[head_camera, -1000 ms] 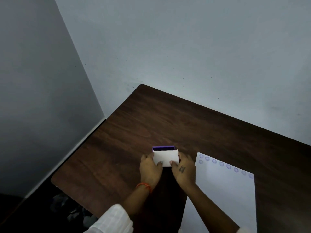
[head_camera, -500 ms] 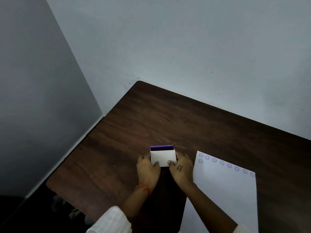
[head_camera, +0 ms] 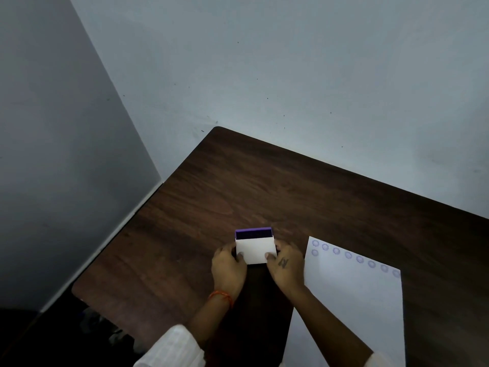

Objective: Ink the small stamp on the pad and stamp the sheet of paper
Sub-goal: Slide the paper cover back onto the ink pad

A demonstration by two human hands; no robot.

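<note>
A purple ink pad (head_camera: 253,233) lies on the dark wooden table, its white lid (head_camera: 255,250) tilted up toward me and covering most of it. My left hand (head_camera: 228,268) grips the lid's left edge and my right hand (head_camera: 287,266) grips its right edge, thumbs on the lid's near face. A white sheet of paper (head_camera: 354,308) lies just right of my right hand, with a row of several round purple stamp marks (head_camera: 348,255) along its far edge and one more below at the left. No stamp is visible.
The table (head_camera: 264,186) sits in a room corner, its far edge against the pale wall and its left edge near a grey wall. Dark clutter lies on the floor at lower left (head_camera: 100,327).
The hands and lid hold nearly the same pose; the view has shifted slightly. The lid looks tilted a little further over the pad.
</note>
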